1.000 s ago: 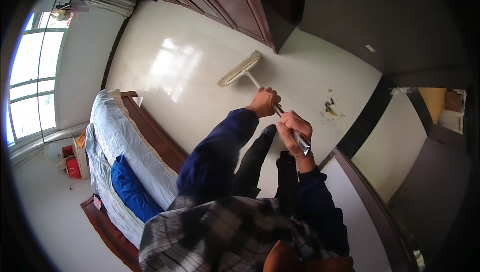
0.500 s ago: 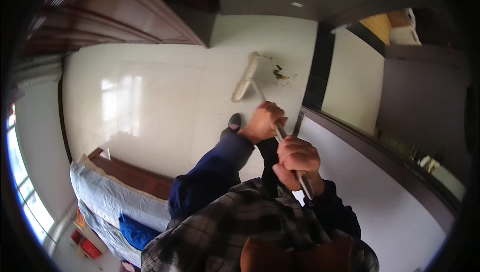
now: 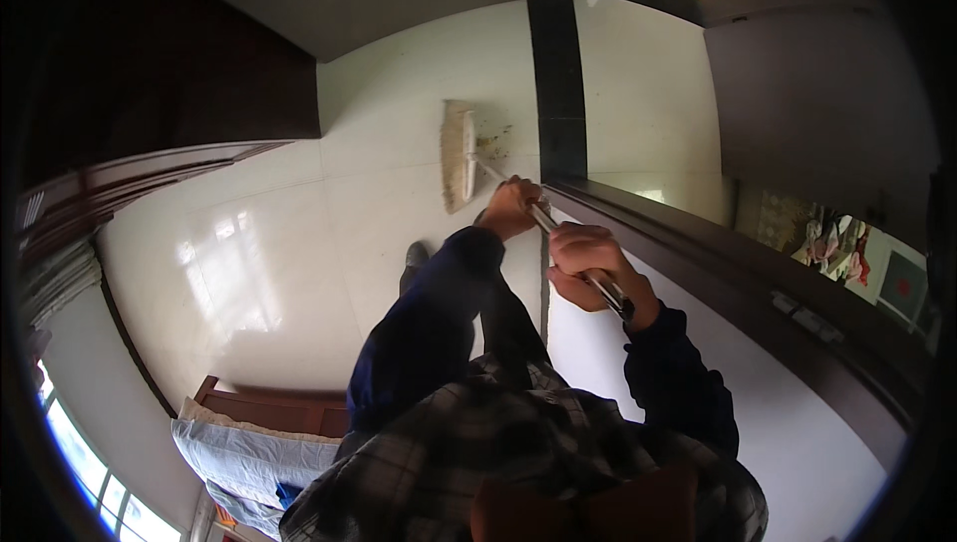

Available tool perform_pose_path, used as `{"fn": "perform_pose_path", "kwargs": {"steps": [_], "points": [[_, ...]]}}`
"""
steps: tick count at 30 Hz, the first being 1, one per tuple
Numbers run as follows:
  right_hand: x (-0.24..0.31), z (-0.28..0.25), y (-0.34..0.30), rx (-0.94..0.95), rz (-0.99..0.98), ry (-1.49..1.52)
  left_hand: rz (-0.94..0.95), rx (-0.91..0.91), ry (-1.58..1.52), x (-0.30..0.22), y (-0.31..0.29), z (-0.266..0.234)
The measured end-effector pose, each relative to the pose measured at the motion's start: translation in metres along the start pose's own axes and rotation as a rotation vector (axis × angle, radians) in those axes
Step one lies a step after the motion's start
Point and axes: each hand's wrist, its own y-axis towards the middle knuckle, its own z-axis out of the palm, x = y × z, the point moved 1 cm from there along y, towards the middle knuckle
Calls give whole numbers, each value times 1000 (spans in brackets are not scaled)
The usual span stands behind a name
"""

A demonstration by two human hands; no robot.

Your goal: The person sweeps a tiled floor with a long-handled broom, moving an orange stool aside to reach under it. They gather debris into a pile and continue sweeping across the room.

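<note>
A broom [image 3: 470, 158] with a white head and pale bristles rests on the tiled floor in front of me, its bristles turned to the left. Just right of the head lies a scatter of dark and yellowish debris [image 3: 495, 136]. The broom's metal pole slants from the head back toward my body. My left hand [image 3: 511, 209] is closed round the pole lower down, nearer the head. Higher up, close to the pole's end, my right hand [image 3: 590, 265] also wraps round it.
A dark floor strip [image 3: 558, 83] crosses a doorway to the right, beside a dark door frame [image 3: 718, 243]. Dark wooden furniture [image 3: 179, 63] stands at the far left. A bed or bench with a pale cover [image 3: 254, 452] is at near left. My shoe [image 3: 417, 255] shows behind the broom.
My view has turned toward the doorway. The broom head has swung from tilted to nearly upright in the picture and sits closer to the debris. Both hands keep their hold on the pole.
</note>
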Motion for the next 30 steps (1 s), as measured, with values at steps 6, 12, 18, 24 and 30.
{"fn": "perform_pose_path", "kwargs": {"steps": [6, 12, 18, 24, 30], "points": [[19, -35, -8, -18, -115, -68, 218, -24, -136, -56, 53, 27], [38, -54, 20, -160, -287, 165, 199, -106, 186, -87, 46, -66], [-61, -10, 90, -155, -88, 593, -53, 23, 465, 48, 48, -166], [-108, -5, 102, -347, 135, 773, 9, 66, 384, 117, 91, -146], [-54, -99, 93, -336, 44, -2, 186, 91, 36, 7, 184, -60]]}}
